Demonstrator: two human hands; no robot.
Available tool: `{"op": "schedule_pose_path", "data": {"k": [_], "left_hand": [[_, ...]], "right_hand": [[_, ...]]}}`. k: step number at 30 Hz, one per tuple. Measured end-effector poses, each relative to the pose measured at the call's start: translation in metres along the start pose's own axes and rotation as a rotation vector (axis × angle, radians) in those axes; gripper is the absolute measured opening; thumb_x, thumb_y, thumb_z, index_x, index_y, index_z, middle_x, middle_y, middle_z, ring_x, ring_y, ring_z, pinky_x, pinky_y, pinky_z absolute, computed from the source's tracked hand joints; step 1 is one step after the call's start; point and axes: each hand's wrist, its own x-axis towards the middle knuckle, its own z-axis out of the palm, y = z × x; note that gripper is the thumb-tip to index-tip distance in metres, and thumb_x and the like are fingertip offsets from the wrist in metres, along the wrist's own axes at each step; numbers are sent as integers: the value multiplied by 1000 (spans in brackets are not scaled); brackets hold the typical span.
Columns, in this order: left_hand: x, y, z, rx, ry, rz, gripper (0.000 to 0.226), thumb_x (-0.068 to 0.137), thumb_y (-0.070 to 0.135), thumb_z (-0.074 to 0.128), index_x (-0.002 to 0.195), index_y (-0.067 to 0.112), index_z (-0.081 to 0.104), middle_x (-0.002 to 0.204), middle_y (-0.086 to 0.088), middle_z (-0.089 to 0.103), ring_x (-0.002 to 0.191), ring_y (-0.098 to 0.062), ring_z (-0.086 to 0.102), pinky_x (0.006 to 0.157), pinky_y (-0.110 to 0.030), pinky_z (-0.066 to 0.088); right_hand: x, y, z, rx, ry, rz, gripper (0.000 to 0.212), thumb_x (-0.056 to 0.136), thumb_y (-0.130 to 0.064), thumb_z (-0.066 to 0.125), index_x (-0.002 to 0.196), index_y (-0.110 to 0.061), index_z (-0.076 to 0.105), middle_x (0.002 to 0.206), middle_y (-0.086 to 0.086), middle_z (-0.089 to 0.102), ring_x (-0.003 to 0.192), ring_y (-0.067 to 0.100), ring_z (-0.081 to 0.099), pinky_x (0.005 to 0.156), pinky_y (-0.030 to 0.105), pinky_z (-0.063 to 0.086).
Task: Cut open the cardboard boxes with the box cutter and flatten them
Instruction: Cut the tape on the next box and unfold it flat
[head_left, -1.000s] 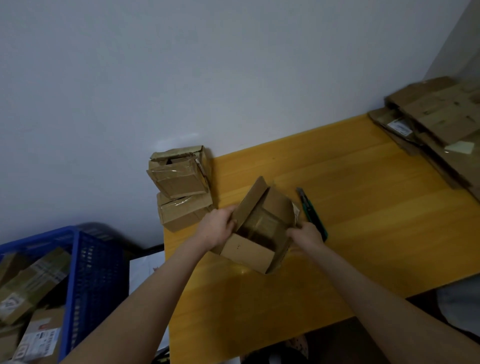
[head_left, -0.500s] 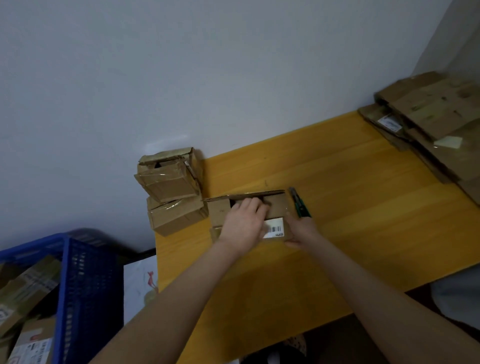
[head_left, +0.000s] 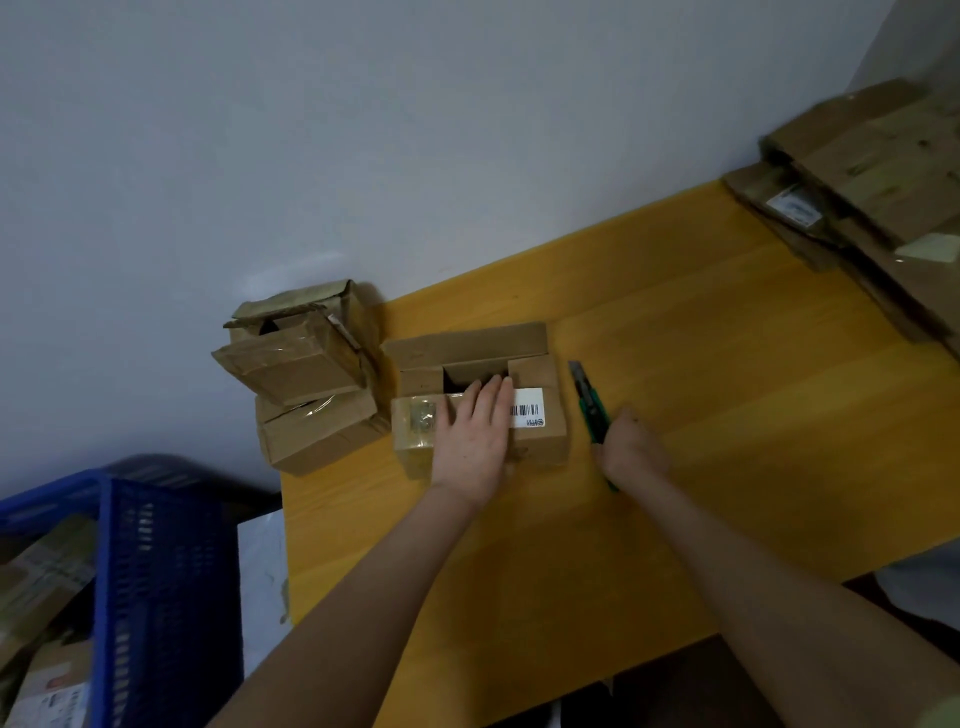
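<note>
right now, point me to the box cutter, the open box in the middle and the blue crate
box cutter (head_left: 592, 410), head view, on its green handle
open box (head_left: 527, 410), head view, on its barcode label
blue crate (head_left: 156, 561), head view, on its mesh side wall

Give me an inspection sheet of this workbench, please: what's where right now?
Surface: yellow wooden table, set against the wall.
Job's things: cardboard box, top flaps partly open, barcode label on it; green box cutter lying to its right.
Clutter: two stacked boxes at the table's back left corner; flattened cardboard pile far right.
Hands: left hand pressing flat on the box; right hand over the cutter's handle, grip unclear.
Cables: nothing seen.
Surroundings: blue crate holding boxes, left of the table; pale wall behind.
</note>
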Motion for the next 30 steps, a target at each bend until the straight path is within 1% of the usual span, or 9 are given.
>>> {"op": "schedule_pose_path", "data": {"k": [2,4,7,10,12,15,20,26,30], "left_hand": [[5,0,-2,3,-2,8,93,87,41,64,154,14,5,156,-6,20,144,-26,18,118,-52,18],[8,0,-3,14,-22,19,82,89,37,63,152,16,14,148,-6,29,136,-26,30,114,-48,27],[8,-2,-4,4,-42,23,69,88,32,65,145,21,28,137,-4,37,124,-26,40,105,-41,39],[8,-5,-6,-30,-68,11,68,86,34,67,142,23,32,135,-3,39,122,-25,43,103,-39,42],[6,-5,-6,-41,-82,8,68,86,34,68,143,23,32,135,-2,39,122,-25,43,105,-40,41],[3,-2,-3,-38,-93,11,68,87,34,68,144,23,32,137,-1,39,124,-25,43,106,-40,40],[5,-3,-2,-52,-103,1,70,85,33,69,144,22,32,138,-2,38,125,-26,42,107,-41,39],[6,-3,-5,-60,-94,4,70,84,31,70,143,22,33,136,-2,39,124,-26,43,105,-40,40],[6,-6,-7,-61,-63,23,67,84,30,71,140,21,35,135,-1,40,122,-26,44,106,-40,38]], "right_hand": [[1,0,3,-2,-31,-7,37,93,-28,57,124,-10,46,119,12,56,105,30,57,69,33,44],[-1,0,3,45,-48,-5,33,95,-30,52,121,-8,52,115,12,59,100,29,60,68,31,44],[-13,3,1,360,-83,5,39,99,-24,44,133,-4,42,116,16,59,98,31,61,72,36,48],[-38,21,-5,709,-70,-89,35,99,-15,43,134,-12,40,89,9,60,67,18,57,52,27,45],[-53,35,-11,706,-50,-194,37,99,-14,45,135,-18,44,77,1,56,59,12,51,46,20,39],[-60,47,-17,636,-32,-286,38,97,-9,48,135,-15,51,76,-4,56,61,9,51,47,14,38],[-61,59,-23,607,-26,-319,40,95,-8,50,135,-12,53,85,1,59,65,11,52,52,18,39],[-63,60,-23,558,-93,-328,42,95,-10,52,137,-13,50,81,-8,56,64,3,52,51,12,40],[-65,60,-23,576,-127,-328,41,95,-9,51,135,-13,52,75,-7,56,60,7,52,49,14,40]]}}
